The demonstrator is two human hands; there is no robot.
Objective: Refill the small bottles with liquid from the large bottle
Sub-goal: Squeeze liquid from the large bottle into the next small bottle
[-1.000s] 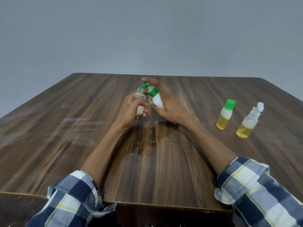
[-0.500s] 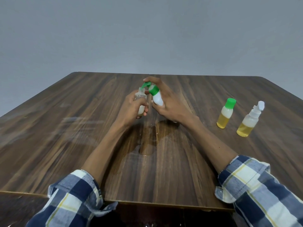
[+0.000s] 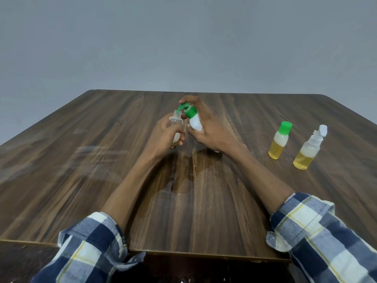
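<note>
- Left hand fingers grip small clear plastic bottle; right hand fingers grip tilted green-capped white bottle.
- Near right tabletop edge: green-capped yellow-liquid bottle, white-nozzled bottle.
- Wet patch mid-tabletop.

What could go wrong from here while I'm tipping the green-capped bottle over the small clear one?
1. The clear bottle has a narrow neck and both bottles are held in the air, so the pour may miss; a wet patch already lies on the table.
2. The left hand covers the clear bottle's lower part, hiding the level, so it might overfill.
3. The open flip lid of the white bottle in the right hand hangs near the neck and could deflect liquid.
</note>
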